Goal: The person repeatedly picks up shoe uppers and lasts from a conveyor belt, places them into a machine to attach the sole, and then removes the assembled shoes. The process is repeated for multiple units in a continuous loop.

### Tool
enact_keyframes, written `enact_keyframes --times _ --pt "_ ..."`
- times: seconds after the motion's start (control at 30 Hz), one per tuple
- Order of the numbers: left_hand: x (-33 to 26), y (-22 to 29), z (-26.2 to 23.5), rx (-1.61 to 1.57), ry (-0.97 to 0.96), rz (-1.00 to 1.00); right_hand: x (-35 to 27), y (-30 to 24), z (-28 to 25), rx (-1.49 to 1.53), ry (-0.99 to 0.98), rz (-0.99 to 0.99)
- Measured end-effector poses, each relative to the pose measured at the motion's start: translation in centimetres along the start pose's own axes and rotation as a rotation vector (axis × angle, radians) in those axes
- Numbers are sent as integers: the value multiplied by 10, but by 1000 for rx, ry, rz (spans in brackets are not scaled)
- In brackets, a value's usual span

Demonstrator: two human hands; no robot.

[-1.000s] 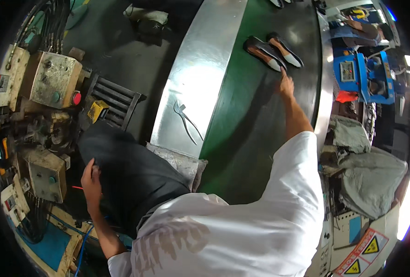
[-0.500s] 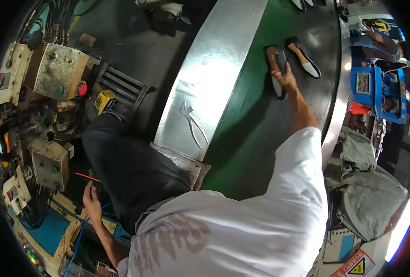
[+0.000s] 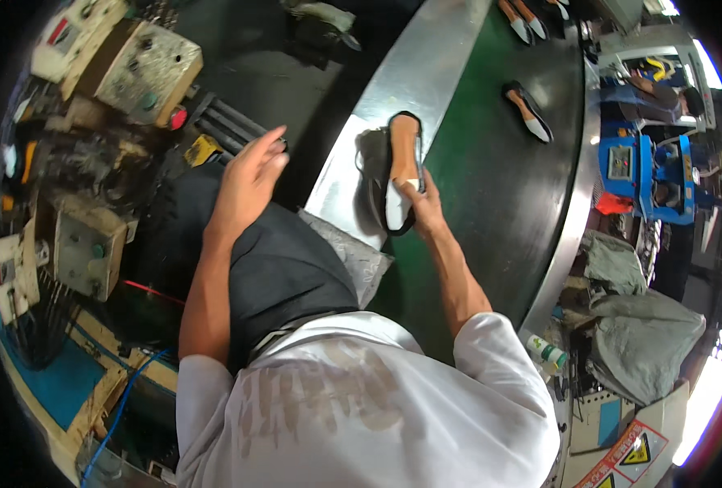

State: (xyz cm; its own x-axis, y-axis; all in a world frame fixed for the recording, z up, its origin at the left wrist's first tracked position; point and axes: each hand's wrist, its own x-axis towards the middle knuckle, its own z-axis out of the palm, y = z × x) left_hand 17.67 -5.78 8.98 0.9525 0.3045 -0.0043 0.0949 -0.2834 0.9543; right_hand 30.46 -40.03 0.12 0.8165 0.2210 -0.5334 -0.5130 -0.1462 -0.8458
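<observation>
A dark-edged shoe with a tan insole and a white toe (image 3: 405,159) is held near the centre of the frame by the right hand (image 3: 427,203), whose thumb is laid across the white part. It is seen over a bright metal ledge (image 3: 438,61); whether the ledge is touched cannot be told. The left hand (image 3: 251,183) is raised left of centre, its fingers stretched out and loosely spread, near the slatted dark stool (image 3: 224,122).

The ledge is bordered on its right by a smooth green-black work surface (image 3: 491,228), by which the middle of the frame is filled. A second shoe (image 3: 530,112) is set on it at upper right, well apart from the held one, and a pair of shoes (image 3: 523,21) is placed near the top edge. The ledge's near end is covered by a grey sheet (image 3: 361,256).

The left side is crowded by worn, stained control boxes (image 3: 145,77), with a red button (image 3: 178,118) on the upper one. At right, a blue machine (image 3: 645,179) is seen below another person (image 3: 658,98); grey covers (image 3: 650,342) are draped lower down, and a striped warning label (image 3: 633,455) is fixed at lower right.
</observation>
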Motion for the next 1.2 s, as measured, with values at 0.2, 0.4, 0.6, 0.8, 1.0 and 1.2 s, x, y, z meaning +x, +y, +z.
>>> enact_keyframes --times 0.2,0.4,0.6,0.8,1.0,1.2 --pt "-15 -8 -55 210 224 268 -96 -48 169 -270 -539 -154" --pt "-118 -23 -109 390 658 140 -114 -19 250 -670 -854 -487" --pt "-157 -48 -100 283 737 -6 -131 -34 311 -699 -832 -717" --pt "-153 -34 -114 25 570 -28 -127 -55 320 -530 -945 -659" --pt "-139 -38 -113 -122 654 -15 -120 -63 334 -429 -911 -511" --pt "-136 -47 -88 35 782 -9 -106 -20 330 -580 -723 -785"
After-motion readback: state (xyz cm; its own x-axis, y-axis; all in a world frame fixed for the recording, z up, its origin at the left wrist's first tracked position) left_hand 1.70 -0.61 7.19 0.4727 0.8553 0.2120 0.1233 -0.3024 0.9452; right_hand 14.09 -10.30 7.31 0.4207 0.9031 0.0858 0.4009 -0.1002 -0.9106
